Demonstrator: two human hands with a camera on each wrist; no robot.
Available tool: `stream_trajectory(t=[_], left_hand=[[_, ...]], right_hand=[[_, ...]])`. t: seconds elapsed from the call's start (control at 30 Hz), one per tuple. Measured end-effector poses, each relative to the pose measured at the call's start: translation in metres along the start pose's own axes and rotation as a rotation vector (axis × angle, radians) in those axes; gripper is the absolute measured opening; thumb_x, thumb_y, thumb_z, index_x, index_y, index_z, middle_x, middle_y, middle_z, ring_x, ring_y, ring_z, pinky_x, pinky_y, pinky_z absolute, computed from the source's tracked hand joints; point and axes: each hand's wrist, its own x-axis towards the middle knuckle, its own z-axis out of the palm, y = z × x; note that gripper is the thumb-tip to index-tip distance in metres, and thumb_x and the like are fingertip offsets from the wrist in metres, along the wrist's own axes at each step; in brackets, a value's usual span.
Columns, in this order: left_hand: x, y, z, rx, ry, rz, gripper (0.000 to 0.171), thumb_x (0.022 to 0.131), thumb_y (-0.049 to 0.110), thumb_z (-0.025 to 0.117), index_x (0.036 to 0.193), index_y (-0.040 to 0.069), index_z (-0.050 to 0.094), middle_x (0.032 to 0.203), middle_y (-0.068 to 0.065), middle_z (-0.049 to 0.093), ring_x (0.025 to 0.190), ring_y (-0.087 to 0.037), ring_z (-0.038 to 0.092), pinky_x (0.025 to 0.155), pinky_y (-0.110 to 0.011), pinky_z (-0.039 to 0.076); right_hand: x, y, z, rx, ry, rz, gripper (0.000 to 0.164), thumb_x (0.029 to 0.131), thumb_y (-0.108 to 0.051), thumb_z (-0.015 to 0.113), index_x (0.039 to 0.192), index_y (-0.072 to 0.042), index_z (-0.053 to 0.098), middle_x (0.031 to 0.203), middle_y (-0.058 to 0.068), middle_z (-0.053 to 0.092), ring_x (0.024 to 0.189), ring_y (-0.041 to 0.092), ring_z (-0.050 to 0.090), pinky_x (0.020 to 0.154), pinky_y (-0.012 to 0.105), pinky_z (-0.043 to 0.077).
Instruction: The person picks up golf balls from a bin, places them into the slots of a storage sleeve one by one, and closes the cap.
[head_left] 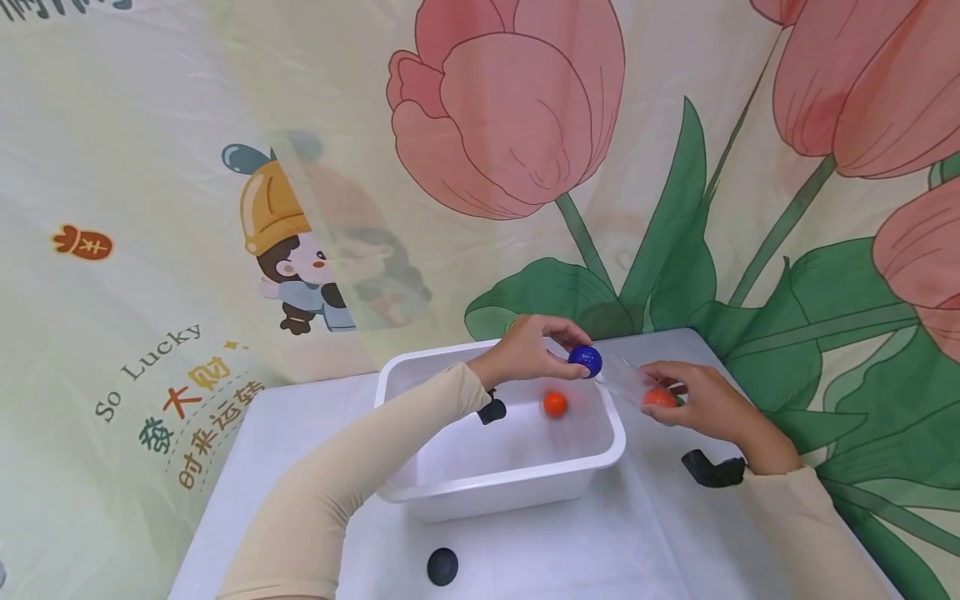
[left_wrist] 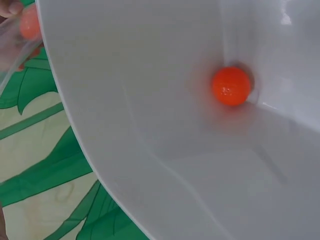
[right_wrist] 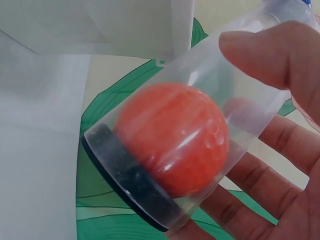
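My left hand (head_left: 531, 348) pinches a dimpled blue golf ball (head_left: 585, 362) between thumb and fingers, above the right end of a white plastic bin (head_left: 517, 479). The ball is right at the upper mouth of a clear tube (right_wrist: 207, 62), which slants in my right hand (head_left: 701, 400). Thumb on one side and fingers on the other, the right hand grips the tube beside the bin. Inside it, an orange golf ball (right_wrist: 172, 140) lies near a black end cap (right_wrist: 127, 180) at the low end. Another orange ball (left_wrist: 231, 86) rests in a corner of the bin.
A round black cap (head_left: 442, 567) lies on the white-covered table (head_left: 637, 533) in front of the bin. Behind the table hangs a cloth printed with large tulips (head_left: 517, 108). Black camera mounts sit at both wrists.
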Motion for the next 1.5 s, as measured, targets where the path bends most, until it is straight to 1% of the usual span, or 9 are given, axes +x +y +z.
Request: stream_trajectory(t=[0.17, 0.47, 0.77, 0.83, 0.97, 1.07, 1.2, 1.33, 1.5], left_hand=[[0.003, 0.003, 0.003, 0.005, 0.0, 0.005, 0.035, 0.086, 0.016, 0.092, 0.118, 0.007, 0.081, 0.106, -0.002, 0.081, 0.1, -0.006, 0.071, 0.093, -0.033, 0.06], [0.007, 0.008, 0.01, -0.064, -0.022, 0.024, 0.035, 0.086, 0.01, 0.091, 0.119, 0.003, 0.079, 0.11, -0.007, 0.081, 0.101, -0.007, 0.071, 0.081, -0.026, 0.064], [0.007, 0.008, 0.013, -0.09, -0.024, 0.015, 0.035, 0.087, 0.007, 0.09, 0.12, 0.003, 0.078, 0.112, -0.009, 0.08, 0.102, -0.008, 0.071, 0.082, -0.027, 0.065], [0.007, 0.007, 0.013, -0.102, -0.027, 0.009, 0.036, 0.088, 0.006, 0.09, 0.121, 0.002, 0.078, 0.114, -0.01, 0.079, 0.104, -0.011, 0.072, 0.083, -0.027, 0.065], [0.007, 0.005, 0.014, -0.111, -0.028, 0.003, 0.037, 0.088, 0.007, 0.09, 0.122, 0.0, 0.077, 0.116, -0.011, 0.078, 0.111, -0.025, 0.074, 0.084, -0.026, 0.064], [0.007, 0.0, 0.014, -0.099, -0.023, -0.006, 0.037, 0.088, 0.01, 0.09, 0.122, 0.002, 0.077, 0.117, -0.01, 0.078, 0.111, -0.023, 0.074, 0.085, -0.025, 0.063], [0.005, -0.015, 0.013, -0.109, -0.016, -0.031, 0.037, 0.091, 0.012, 0.089, 0.124, 0.002, 0.077, 0.119, -0.012, 0.078, 0.104, -0.01, 0.074, 0.091, -0.025, 0.062], [0.0, -0.032, 0.013, -0.142, -0.014, -0.088, 0.039, 0.093, 0.013, 0.087, 0.128, 0.0, 0.075, 0.121, -0.015, 0.078, 0.104, -0.011, 0.075, 0.097, -0.024, 0.059], [-0.006, -0.052, 0.014, -0.148, 0.009, -0.146, 0.04, 0.094, 0.014, 0.087, 0.131, 0.004, 0.076, 0.123, -0.014, 0.077, 0.109, -0.014, 0.075, 0.099, -0.025, 0.058]], right_hand=[[0.0, -0.002, 0.001, 0.003, 0.004, -0.014, 0.056, 0.084, -0.008, 0.094, 0.13, 0.013, 0.068, 0.117, 0.024, 0.074, 0.099, 0.038, 0.072, 0.083, 0.054, 0.066], [0.008, -0.008, 0.003, 0.007, 0.004, -0.031, 0.055, 0.085, -0.01, 0.093, 0.13, 0.011, 0.069, 0.119, 0.024, 0.075, 0.102, 0.039, 0.074, 0.085, 0.054, 0.066], [0.006, -0.007, 0.002, 0.007, -0.001, -0.023, 0.057, 0.084, -0.01, 0.094, 0.129, 0.012, 0.069, 0.119, 0.026, 0.074, 0.101, 0.04, 0.073, 0.084, 0.054, 0.066], [0.006, -0.007, 0.002, 0.008, -0.001, -0.02, 0.056, 0.084, -0.01, 0.094, 0.129, 0.011, 0.07, 0.118, 0.025, 0.074, 0.1, 0.039, 0.073, 0.083, 0.054, 0.066], [0.005, -0.006, 0.002, 0.017, -0.012, -0.012, 0.053, 0.084, -0.01, 0.094, 0.127, 0.01, 0.07, 0.115, 0.023, 0.075, 0.1, 0.038, 0.073, 0.083, 0.053, 0.066], [0.003, -0.004, 0.002, 0.02, -0.017, -0.011, 0.053, 0.084, -0.011, 0.094, 0.127, 0.009, 0.07, 0.114, 0.022, 0.075, 0.1, 0.038, 0.073, 0.082, 0.054, 0.066], [0.001, -0.001, 0.003, 0.021, -0.01, -0.003, 0.053, 0.084, -0.012, 0.094, 0.127, 0.008, 0.07, 0.116, 0.022, 0.075, 0.1, 0.037, 0.073, 0.082, 0.053, 0.067], [-0.001, 0.0, 0.004, 0.025, -0.006, 0.003, 0.052, 0.084, -0.011, 0.094, 0.127, 0.007, 0.071, 0.116, 0.022, 0.075, 0.1, 0.037, 0.072, 0.081, 0.051, 0.067], [-0.003, 0.001, 0.003, 0.027, -0.001, -0.001, 0.051, 0.084, -0.011, 0.094, 0.127, 0.007, 0.071, 0.114, 0.021, 0.075, 0.099, 0.036, 0.072, 0.079, 0.049, 0.067]])
